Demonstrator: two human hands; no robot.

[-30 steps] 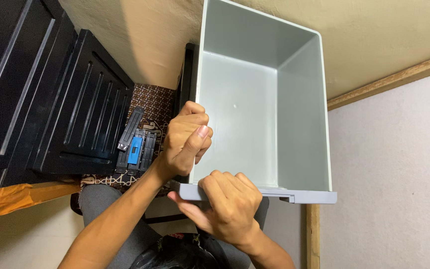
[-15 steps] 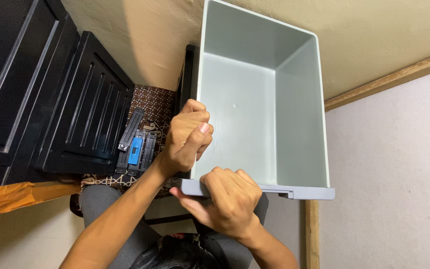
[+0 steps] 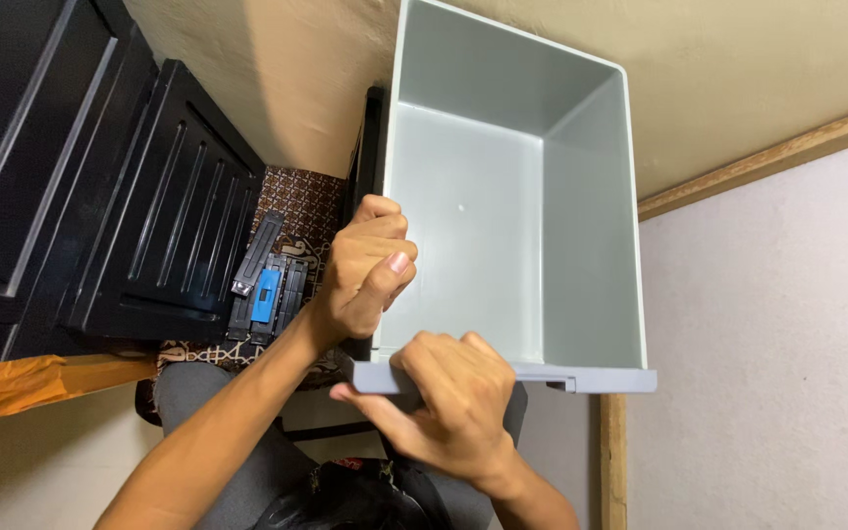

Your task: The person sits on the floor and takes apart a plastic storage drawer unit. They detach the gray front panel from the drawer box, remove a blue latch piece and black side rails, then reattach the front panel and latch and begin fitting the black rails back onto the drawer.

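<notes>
At the far left stand tall black panelled cabinet doors (image 3: 61,167), and below them an orange strip of cloth or plastic (image 3: 12,388) crosses the lower left corner. Just right of the doors lies a brown patterned mat (image 3: 296,211), and on it rests a cluster of black plastic parts with 1 blue piece (image 3: 265,290) among them. The left hand (image 3: 365,275) comes up from the lower left along a bare forearm and closes around the left wall of a pale grey rectangular plastic drawer bin (image 3: 552,245); its fingers curl over the rim and the thumb presses against the inner face, so the grip is pinching the wall. A dark panel stands just behind that wall, partly hidden by the hand. The bin sits in the middle of the view, open side toward the camera, its inside bare, its back end toward the beige floor (image 3: 738,79) at the top. The right hand (image 3: 449,412) is clamped on the bin's flat front lip near the left corner, fingers folded over the top edge and thumb beneath. Below both hands show grey-trousered legs (image 3: 208,393). At the right a wooden trim strip (image 3: 777,157) borders a light pinkish-white wall (image 3: 777,363).
</notes>
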